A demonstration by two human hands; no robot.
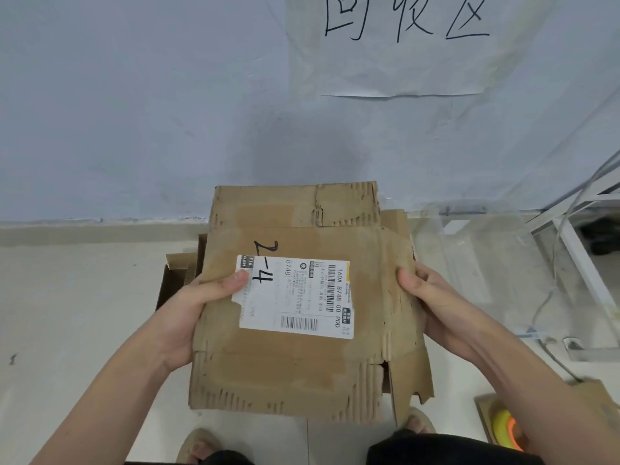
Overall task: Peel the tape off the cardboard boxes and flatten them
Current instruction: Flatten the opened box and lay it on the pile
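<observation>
Left hand and right hand gripping side edges of flattened cardboard box; bare floor lying left; torn surface, shipping label showing.

The box is brown, with "2-4" scrawled in black. Its label is white with black barcodes and a yellow edge. The wall is pale blue-grey, the floor cream. A yellow-and-orange object, possibly tape, sits at right.
</observation>
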